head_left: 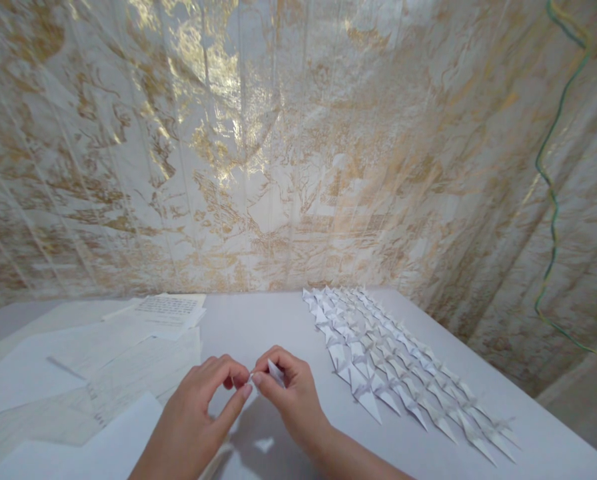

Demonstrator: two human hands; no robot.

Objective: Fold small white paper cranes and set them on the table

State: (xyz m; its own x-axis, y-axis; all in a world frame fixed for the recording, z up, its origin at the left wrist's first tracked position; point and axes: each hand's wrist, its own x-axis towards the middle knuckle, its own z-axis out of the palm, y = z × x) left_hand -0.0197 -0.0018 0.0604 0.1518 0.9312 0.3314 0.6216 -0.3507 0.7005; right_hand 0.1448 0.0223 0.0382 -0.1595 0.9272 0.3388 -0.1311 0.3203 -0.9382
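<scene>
Folded paper piece, white and pointed, is left of the paper array, held just above the table by both hands: the left hand pinches its thin end between thumb and index finger, and the right hand grips its body, thumb and fingers closed around it. The white, smooth table lies under the array and reaches out on both sides of it. Behind the array rises a shiny wall covering in white and gold, with vertical folds; it runs on along the right side too. Counted, there are two hands and one piece in their grasp. The array itself has about seven lines of small folded pieces, dozens in all, overlapping too much for an exact count. One green-and-yellow cord hangs to the right of the array. Well to its left, several loose sheets overlap, their number unclear; one text sheet with lines of writing lies on top, at the back.
</scene>
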